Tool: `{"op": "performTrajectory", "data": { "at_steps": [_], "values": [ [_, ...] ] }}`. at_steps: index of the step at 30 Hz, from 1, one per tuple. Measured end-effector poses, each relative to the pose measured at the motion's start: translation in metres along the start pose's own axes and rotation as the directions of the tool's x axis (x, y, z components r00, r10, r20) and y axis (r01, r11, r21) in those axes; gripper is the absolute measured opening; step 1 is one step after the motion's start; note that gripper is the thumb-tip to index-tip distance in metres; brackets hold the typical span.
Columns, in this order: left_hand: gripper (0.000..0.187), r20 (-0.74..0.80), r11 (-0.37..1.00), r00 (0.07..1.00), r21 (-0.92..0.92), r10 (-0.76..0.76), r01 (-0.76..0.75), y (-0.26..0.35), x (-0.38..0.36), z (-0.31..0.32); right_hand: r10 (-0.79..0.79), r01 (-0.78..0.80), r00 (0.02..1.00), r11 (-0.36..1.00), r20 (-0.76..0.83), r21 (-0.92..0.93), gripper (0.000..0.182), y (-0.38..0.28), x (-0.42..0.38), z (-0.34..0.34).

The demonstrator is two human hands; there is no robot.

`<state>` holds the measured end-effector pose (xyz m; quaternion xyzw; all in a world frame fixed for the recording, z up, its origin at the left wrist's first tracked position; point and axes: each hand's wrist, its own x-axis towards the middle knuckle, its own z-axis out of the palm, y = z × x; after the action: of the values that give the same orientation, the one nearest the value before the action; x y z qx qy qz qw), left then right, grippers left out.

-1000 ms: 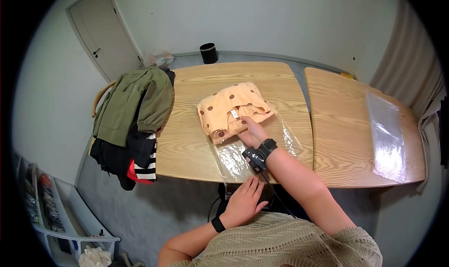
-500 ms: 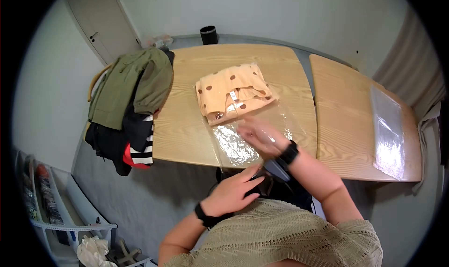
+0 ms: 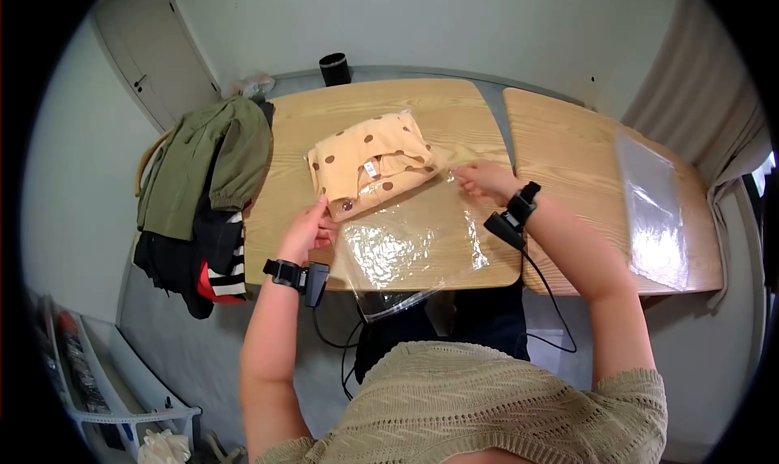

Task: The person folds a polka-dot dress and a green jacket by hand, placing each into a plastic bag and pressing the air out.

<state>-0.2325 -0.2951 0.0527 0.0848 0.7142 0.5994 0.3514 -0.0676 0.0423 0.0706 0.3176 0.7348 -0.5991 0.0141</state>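
Note:
A folded peach garment [image 3: 389,145] with brown dots and a white tag lies partly inside a clear plastic bag [image 3: 389,257]. The bag's empty end spreads toward me and hangs slightly past the table's front edge. At the garment's lower left corner, my left hand [image 3: 304,230] pinches the side of the bag, thumb on top and fingers curled beneath. On the other side, my right hand [image 3: 488,181] has its fingertips closed on the bag's edge by the garment's right corner. Each wrist wears a black strap with a small device.
An olive jacket [image 3: 191,164] tops a pile of dark clothes at the left of the wooden table [image 3: 308,103]. More clear plastic bags [image 3: 659,220] lie on a second table [image 3: 560,131] at right. Cables [image 3: 560,306] hang from the wrist devices. A storage rack [image 3: 122,366] stands lower left.
My hands have parted from near the bag's front: the left went left and up to the garment's corner, the right moved up and right. Both now grip the bag's sides.

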Motion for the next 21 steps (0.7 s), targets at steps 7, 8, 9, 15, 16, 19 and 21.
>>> {"op": "performTrajectory", "data": {
  "at_steps": [7,8,9,15,16,19,21],
  "values": [
    [0.018,0.007,0.983,0.996,0.162,0.086,-0.086,-0.011,0.009,0.006,-0.03,0.036,0.995,0.997,0.096,-0.061,0.024,0.047,0.002,-0.01],
    [0.018,0.019,0.983,0.997,0.17,0.074,-0.077,-0.01,0.006,0.011,-0.001,0.002,0.994,1.0,0.114,-0.005,0.025,0.047,-0.018,-0.014],
    [0.018,0.035,0.975,0.996,0.207,0.077,-0.083,-0.01,0.003,0.019,0.025,-0.031,0.994,0.998,0.104,0.048,0.023,0.045,-0.043,-0.017],
    [0.016,0.2,0.979,0.978,0.184,0.053,-0.09,-0.011,-0.018,0.076,0.09,-0.083,0.996,0.959,-0.013,0.269,0.027,0.077,-0.165,-0.031],
    [0.016,0.216,0.979,0.975,0.181,0.054,-0.094,-0.015,-0.02,0.083,0.053,-0.043,0.998,0.958,-0.027,0.285,0.028,0.079,-0.183,-0.032],
    [0.023,0.242,0.967,0.969,0.232,0.049,-0.107,-0.023,-0.023,0.072,0.024,-0.001,0.988,0.988,-0.152,0.154,0.031,0.106,-0.206,-0.042],
    [0.032,0.188,0.931,0.975,0.322,0.116,-0.173,-0.028,-0.027,0.062,-0.117,0.014,0.946,0.947,-0.304,-0.322,0.027,0.098,-0.217,-0.046]
  ]
}}
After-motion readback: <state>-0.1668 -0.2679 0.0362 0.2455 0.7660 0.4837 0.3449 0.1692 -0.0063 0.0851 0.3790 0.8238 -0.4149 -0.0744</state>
